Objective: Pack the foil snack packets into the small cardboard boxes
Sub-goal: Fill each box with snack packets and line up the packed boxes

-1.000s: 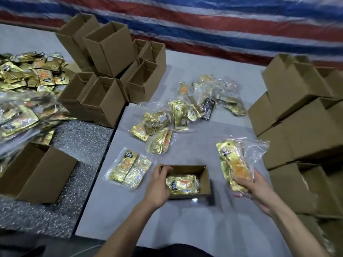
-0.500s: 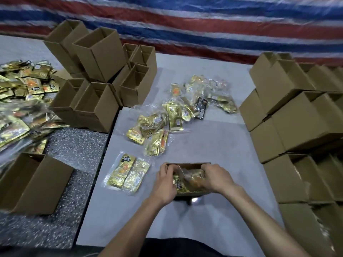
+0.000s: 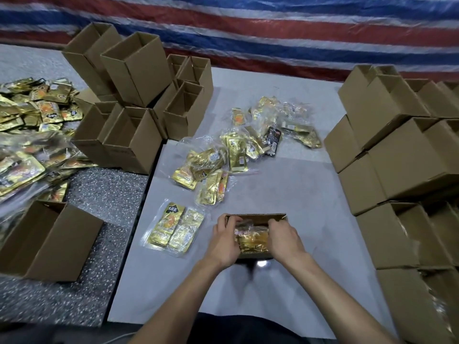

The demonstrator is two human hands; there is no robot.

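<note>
Near the front edge of the counter (image 3: pixel 310 194), the small cardboard box (image 3: pixel 255 216) sits open with foil snack packets (image 3: pixel 252 240) inside. Of the hands, the left hand (image 3: pixel 224 240) grips the box's left wall and the right hand (image 3: pixel 283 238) curls its fingers onto the packets. Bare counter runs rightward to the stacked boxes (image 3: pixel 397 157). A bagged pair (image 3: pixel 173 228) lies just left; its black label is unreadable
</note>
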